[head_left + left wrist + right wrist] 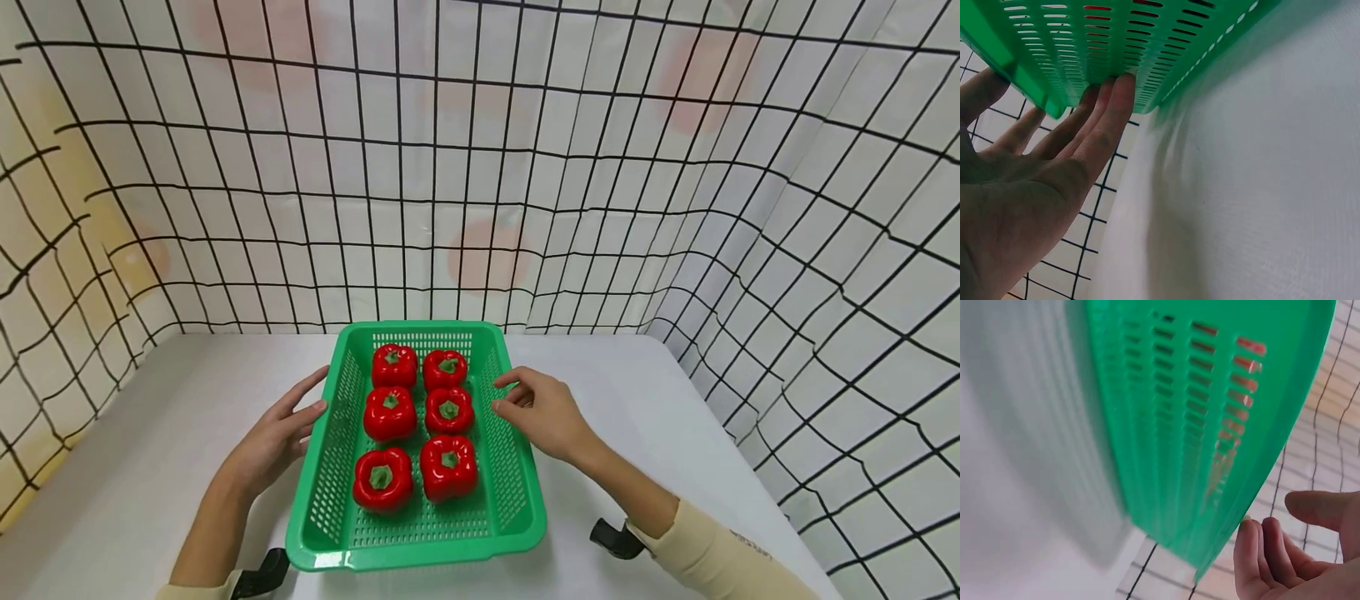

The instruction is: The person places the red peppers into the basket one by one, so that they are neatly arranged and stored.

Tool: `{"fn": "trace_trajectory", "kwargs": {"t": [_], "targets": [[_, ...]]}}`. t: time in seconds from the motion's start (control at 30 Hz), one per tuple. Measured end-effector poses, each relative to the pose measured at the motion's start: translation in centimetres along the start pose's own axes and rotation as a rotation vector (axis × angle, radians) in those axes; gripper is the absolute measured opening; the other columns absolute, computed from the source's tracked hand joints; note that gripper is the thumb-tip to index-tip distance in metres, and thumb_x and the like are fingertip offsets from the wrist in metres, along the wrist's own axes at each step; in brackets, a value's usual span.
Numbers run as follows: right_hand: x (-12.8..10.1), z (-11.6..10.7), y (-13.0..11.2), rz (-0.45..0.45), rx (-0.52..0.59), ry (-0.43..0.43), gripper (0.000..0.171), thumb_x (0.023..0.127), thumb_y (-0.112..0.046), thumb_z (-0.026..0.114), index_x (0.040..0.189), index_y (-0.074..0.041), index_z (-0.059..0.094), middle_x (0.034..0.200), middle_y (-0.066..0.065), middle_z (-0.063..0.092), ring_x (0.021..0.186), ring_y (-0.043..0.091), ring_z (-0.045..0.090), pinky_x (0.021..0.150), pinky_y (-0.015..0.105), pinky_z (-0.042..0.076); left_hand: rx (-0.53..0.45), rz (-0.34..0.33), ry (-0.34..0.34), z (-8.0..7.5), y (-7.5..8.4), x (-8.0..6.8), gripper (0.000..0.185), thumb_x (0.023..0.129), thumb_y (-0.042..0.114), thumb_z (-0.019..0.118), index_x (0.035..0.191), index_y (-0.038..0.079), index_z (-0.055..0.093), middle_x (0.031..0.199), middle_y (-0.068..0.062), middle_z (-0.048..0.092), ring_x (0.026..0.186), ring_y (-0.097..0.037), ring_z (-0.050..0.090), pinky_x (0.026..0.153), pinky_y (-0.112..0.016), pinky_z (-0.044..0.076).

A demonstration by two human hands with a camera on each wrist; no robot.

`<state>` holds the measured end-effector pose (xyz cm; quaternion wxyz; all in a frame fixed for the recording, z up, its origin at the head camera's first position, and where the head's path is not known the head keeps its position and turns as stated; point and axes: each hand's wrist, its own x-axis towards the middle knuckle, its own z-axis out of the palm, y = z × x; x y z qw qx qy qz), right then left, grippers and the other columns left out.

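The green basket [517,500] stands on the worktop [150,467] with six red peppers [389,413] inside. Left hand [273,437] touches its wall with straight fingers [1107,119]; right hand [547,412], fingers loosely bent, holds nothing yet, so lifting seems not begun

White table [675,400] carries a green slotted basket [517,500] sitting flat at its middle (six red peppers [448,465] inside, in pairs).

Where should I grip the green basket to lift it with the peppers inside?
Grip the basket by its two long side rims, one hand from each side. The left hand already touches the left wall and the right hand is at the right rim. The flared lip gives fingers a ledge, and the six peppers sit centred, so a two-sided hold should stay level.
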<state>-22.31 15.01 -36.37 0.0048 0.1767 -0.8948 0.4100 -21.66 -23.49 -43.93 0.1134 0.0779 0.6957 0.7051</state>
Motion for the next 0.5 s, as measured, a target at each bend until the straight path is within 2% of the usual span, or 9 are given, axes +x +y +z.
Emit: {"fn": "trace_trajectory", "kwargs": {"t": [0.23,0.37,0.5], "targets": [[0.6,-1.6,2.0,0.013,-0.047,0.086,0.021,0.095,-0.014,0.068,0.114,-0.005,0.069,0.083,0.002,0.072,0.076,0.013,0.065,0.067,0.03,0.053,0.062,-0.106,0.03,-0.4,0.5,-0.4,0.071,0.105,0.04,0.052,0.161,0.008,0.023,0.127,-0.003,0.071,0.107,-0.019,0.074,0.097,-0.037,0.058],[0.6,-2.3,3.3,-0.004,-0.091,0.171,0.017,0.095,-0.012,0.066,0.11,-0.006,0.07,0.08,0.002,0.07,0.072,0.013,0.064,0.063,0.029,0.051,0.128,-0.128,0.061,-0.7,0.7,-0.8,0.072,0.106,0.048,0.047,0.159,0.003,0.028,0.14,-0.015,0.062,0.119,-0.022,0.068,0.101,-0.04,0.056],[0.6,-3.0,4.8,-0.031,-0.157,0.261,0.017,0.095,-0.009,0.065,0.11,-0.005,0.069,0.077,0.003,0.068,0.068,0.013,0.062,0.061,0.029,0.05,0.207,-0.134,0.125,-1.0,1.0,-1.1,0.071,0.106,0.052,0.041,0.157,0.003,0.033,0.148,-0.025,0.052,0.125,-0.029,0.064,0.098,-0.038,0.057]]}}
